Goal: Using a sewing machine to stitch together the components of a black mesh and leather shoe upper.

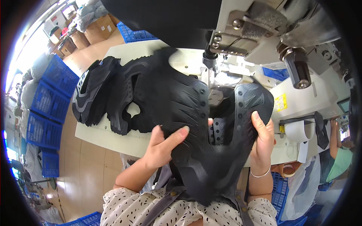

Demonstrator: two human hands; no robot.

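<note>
A black shoe upper (188, 113) with rows of eyelets along its central opening is held up between my two hands, its toe end pointing down at me. My left hand (160, 145) grips its left side, the thumb lying on top and most of the fingers hidden. On the other side my right hand (263, 137) is closed round the edge, thumb in front, with a bangle on the wrist. Behind the upper stands a sewing machine (235, 43); part of its work area is covered. Parts of the upper are blurred.
A pile of black shoe uppers (102, 90) lies to the left on the pale table (141, 142). Blue crates (47, 113) line the far left, beside a tiled floor. A white roll (299, 132) sits at the right. Another person (341, 160) in green is at the far right.
</note>
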